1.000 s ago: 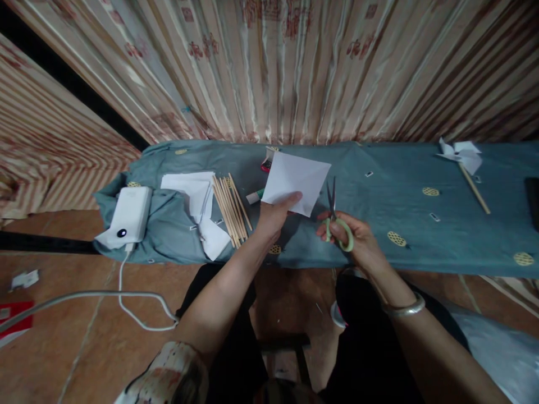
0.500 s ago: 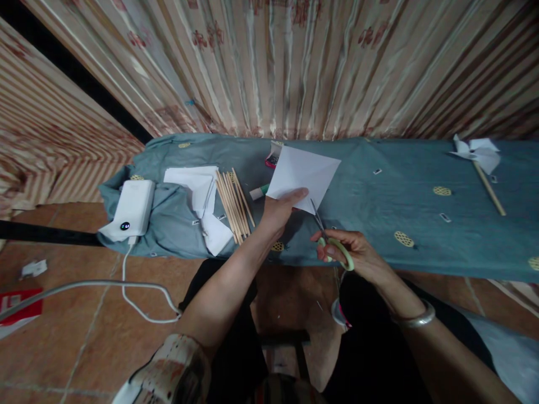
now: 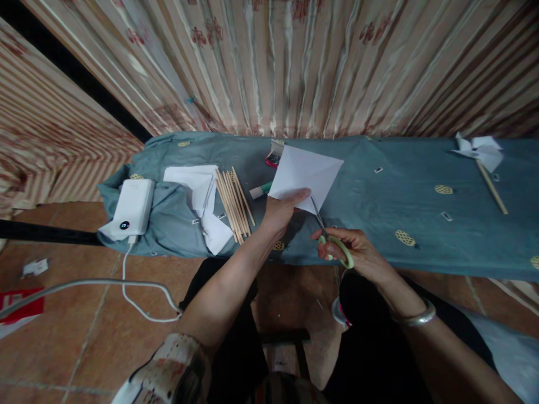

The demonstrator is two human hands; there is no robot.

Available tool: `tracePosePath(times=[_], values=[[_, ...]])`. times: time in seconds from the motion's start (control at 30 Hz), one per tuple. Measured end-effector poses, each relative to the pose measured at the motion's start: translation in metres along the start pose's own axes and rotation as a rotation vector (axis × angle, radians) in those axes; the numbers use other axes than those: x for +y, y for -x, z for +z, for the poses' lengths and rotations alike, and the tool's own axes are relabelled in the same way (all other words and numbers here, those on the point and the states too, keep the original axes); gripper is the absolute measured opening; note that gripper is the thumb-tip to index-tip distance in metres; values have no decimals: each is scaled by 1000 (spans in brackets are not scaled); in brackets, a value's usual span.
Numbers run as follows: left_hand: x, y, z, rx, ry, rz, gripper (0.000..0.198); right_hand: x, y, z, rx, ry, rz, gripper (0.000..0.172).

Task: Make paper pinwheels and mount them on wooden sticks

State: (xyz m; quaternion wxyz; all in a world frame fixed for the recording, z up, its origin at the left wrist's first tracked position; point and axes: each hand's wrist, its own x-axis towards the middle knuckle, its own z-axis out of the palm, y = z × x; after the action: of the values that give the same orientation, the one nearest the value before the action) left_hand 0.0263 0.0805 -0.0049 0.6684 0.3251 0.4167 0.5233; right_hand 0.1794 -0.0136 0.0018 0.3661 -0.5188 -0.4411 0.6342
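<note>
My left hand (image 3: pixel 284 210) pinches a square sheet of white paper (image 3: pixel 305 171) near its lower edge, thumb on top. Faint fold lines cross the sheet. In my right hand (image 3: pixel 347 244) is a pair of scissors (image 3: pixel 344 253) with pale green handles. Its blades meet the paper's lower corner, close to my left thumb; how far they are parted is hard to see. Left of the sheet lies a glue stick (image 3: pixel 261 189) with a green label, partly covered by the paper. A small red open box (image 3: pixel 272 161) sits behind the sheet's left corner.
Wooden sticks (image 3: pixel 233 207) and white paper pieces (image 3: pixel 193 182) lie left on the blue-green cloth (image 3: pixel 362 207). A white power bank (image 3: pixel 133 207) with a cable (image 3: pixel 124 269) rests at the left end. A paper pinwheel (image 3: pixel 482 151) on a stick lies far right. A curtain (image 3: pixel 269 67) hangs behind.
The view has shifted very slightly. Both hands, the paper and the scissors keep nearly the same positions, with the blades still at the lower corner.
</note>
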Motion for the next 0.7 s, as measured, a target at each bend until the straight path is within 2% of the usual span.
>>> tracePosePath(times=[0.27,0.7], values=[[0,-1,-1,-11,-6,-1,47,0,0,1,19,1,6,42],[3,0,-3,-4,-7,-31,31,2,-1,4,49,5,-7,41]])
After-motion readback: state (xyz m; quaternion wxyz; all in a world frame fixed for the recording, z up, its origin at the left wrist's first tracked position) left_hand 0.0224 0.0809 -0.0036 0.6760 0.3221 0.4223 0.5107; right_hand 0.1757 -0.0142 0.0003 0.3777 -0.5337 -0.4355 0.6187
